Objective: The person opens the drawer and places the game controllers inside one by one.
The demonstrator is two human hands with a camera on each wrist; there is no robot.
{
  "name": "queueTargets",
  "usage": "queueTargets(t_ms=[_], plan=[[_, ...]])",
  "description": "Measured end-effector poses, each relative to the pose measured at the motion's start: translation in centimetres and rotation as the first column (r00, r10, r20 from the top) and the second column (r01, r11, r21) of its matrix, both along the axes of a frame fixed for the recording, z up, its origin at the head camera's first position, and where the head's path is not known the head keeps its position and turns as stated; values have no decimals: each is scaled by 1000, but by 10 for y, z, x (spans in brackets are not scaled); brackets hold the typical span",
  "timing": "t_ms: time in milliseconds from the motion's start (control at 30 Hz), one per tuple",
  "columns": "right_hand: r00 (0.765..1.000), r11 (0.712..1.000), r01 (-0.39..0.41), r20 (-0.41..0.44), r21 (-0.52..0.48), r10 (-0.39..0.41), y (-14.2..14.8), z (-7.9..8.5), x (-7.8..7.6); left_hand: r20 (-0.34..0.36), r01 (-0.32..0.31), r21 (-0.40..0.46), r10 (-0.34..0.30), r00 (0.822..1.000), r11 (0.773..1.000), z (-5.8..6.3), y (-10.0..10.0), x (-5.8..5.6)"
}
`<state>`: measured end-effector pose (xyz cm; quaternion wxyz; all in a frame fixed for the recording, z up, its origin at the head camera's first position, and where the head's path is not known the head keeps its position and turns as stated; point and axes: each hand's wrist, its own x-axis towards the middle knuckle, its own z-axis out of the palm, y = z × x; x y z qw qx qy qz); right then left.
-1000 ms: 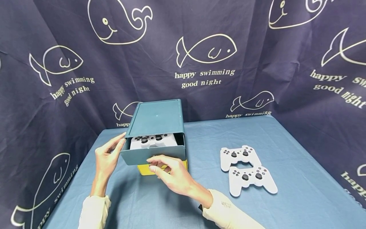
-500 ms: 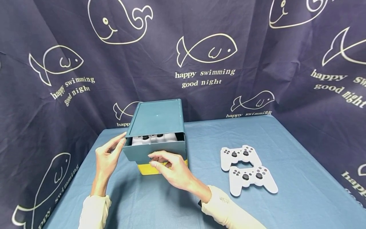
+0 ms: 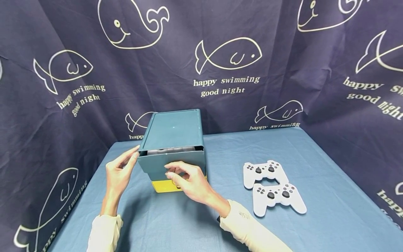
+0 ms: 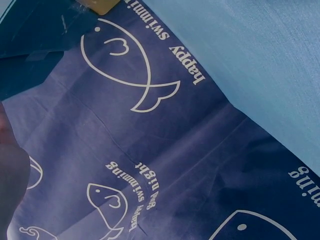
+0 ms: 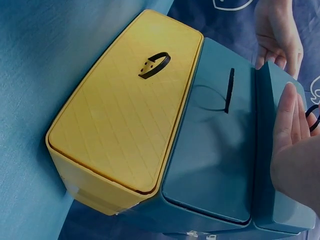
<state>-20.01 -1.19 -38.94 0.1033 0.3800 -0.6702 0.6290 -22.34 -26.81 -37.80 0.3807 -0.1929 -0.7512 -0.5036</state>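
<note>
A tabletop drawer unit (image 3: 173,129) has a teal top and a yellow drawer (image 5: 125,100) at the bottom. Its top teal drawer (image 3: 151,162) sticks out slightly, and inside only a strip of a white game controller (image 3: 171,150) shows. My right hand (image 3: 190,180) presses its fingers against that drawer's front, beside the black loop handle (image 5: 311,117). At the unit's left front corner, my left hand (image 3: 119,171) rests its thumb and fingers on the edge. The middle teal drawer (image 5: 212,135) is closed. Mostly cropped from the left wrist view, the left hand appears at its edge.
Two white game controllers (image 3: 266,171) (image 3: 278,197) lie on the blue cloth-covered table (image 3: 226,150), right of the unit, one overlapping the other. A dark blue fish-print curtain (image 3: 226,112) hangs behind and along both sides.
My right hand has pushed the top drawer further into the unit, so less of the controller inside shows. The left hand stays at the corner.
</note>
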Motion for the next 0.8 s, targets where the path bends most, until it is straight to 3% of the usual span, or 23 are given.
queueTargets(t_ms=[267,800], plan=[[1000,1000,5,3,-6,-5,0,0,-7,15,21,18,-21,1000,1000,0,0,-1],[1000,1000,-1,21,-12,2,-1,-1,-17,-22,23,38,-22,1000,999,-3,2,-3]])
